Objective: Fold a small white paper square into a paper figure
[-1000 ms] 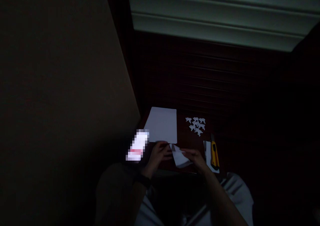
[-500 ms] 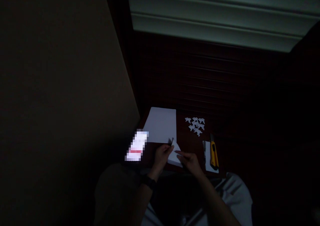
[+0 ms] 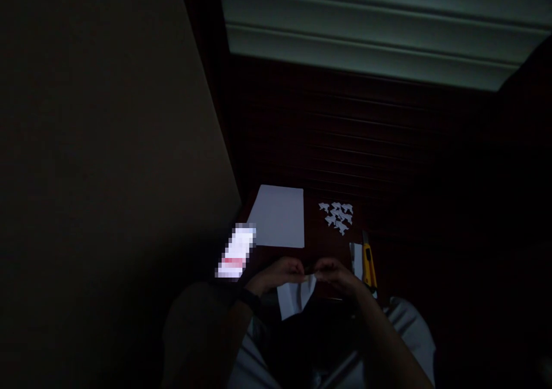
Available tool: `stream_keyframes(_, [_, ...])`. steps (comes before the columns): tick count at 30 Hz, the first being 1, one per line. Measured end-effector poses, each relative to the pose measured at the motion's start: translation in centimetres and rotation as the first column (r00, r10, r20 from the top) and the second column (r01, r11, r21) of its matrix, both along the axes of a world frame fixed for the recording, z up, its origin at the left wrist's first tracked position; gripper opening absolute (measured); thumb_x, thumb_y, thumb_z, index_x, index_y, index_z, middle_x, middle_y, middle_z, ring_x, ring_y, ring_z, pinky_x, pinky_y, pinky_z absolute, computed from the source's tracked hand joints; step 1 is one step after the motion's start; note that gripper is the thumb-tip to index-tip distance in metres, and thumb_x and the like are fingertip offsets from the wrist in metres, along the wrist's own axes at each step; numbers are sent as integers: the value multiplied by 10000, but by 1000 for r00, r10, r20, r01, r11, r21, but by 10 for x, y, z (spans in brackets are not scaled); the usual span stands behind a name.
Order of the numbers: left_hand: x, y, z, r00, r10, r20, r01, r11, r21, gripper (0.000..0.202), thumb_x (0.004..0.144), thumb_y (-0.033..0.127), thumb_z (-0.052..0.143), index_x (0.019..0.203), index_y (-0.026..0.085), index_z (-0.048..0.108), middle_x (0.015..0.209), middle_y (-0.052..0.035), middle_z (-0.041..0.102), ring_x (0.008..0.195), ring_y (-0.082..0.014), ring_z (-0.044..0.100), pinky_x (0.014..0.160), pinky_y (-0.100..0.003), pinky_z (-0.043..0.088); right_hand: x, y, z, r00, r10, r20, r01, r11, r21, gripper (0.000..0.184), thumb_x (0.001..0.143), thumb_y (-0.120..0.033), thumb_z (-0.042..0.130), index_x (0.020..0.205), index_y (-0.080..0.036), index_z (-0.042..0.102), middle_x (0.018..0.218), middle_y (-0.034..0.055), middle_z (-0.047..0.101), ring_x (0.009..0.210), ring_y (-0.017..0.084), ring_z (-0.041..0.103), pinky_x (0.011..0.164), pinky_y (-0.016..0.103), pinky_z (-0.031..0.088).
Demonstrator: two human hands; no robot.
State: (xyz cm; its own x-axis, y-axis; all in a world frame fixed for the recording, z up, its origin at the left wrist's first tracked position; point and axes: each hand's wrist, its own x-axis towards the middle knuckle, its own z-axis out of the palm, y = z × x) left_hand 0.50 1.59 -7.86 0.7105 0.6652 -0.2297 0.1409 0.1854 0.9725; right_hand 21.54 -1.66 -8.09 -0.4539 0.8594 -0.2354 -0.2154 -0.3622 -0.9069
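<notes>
Left hand and right hand pinch the paper up top (dark in here), rest hanging bodyward, nearer the left.

The creased white paper, four-sided white paper sheet and little pointy white paper shapes were plain, and the long yellow cutter had a black end.

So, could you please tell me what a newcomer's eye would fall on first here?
Most likely the screen, pixelated and by far the brightest thing, left of the left hand. Next, perhaps, the yellow cutter at the right of the dark table, and the cluster of white shapes farther back. Low in the middle, left and right hand hold a creased paper.
</notes>
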Motion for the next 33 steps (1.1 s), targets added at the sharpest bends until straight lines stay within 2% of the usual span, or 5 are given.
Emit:
stream_keyframes(7, [-5,8,11,999,-44,-27,42,997,-66,317,597,386,683,740,115,599,631,9,554,543,-82,453,501,-185,299,10,20,1,943,325,69,-318,943,-100,398,507,-202,765,878,-141,636,743,18,648,648,143,606,651,279,475])
stream_keyframes(14, [-5,7,7,999,-6,-42,4,999,-38,320,568,386,695,734,122,623,600,8,560,515,-87,459,492,-192,310,1,25,21,774,519,364,-544,838,-39,308,550,-318,734,789,-127,696,660,18,655,525,101,560,474,178,440])
stream_keyframes(22, [0,7,-5,993,115,2,-115,993,-1,316,589,377,684,727,103,607,616,-14,579,524,-94,489,475,-189,319,4,19,2,873,228,431,-263,965,24,295,582,-371,705,668,-90,675,538,31,627,410,82,518,361,153,387])
stream_keyframes(27, [6,5,-18,976,218,10,-218,975,36,326,546,340,719,740,100,613,643,-30,606,580,-120,543,520,-205,370,1,15,-6,923,105,371,-117,993,10,354,586,-408,687,719,-82,645,605,62,640,515,152,607,408,205,460])
stream_keyframes(33, [11,-2,-24,938,345,26,-346,935,74,388,520,317,743,834,110,649,757,-81,660,678,-175,599,605,-255,436,-5,8,-8,948,-32,317,21,999,37,343,623,-407,670,793,-122,584,623,31,629,517,148,612,456,245,497])
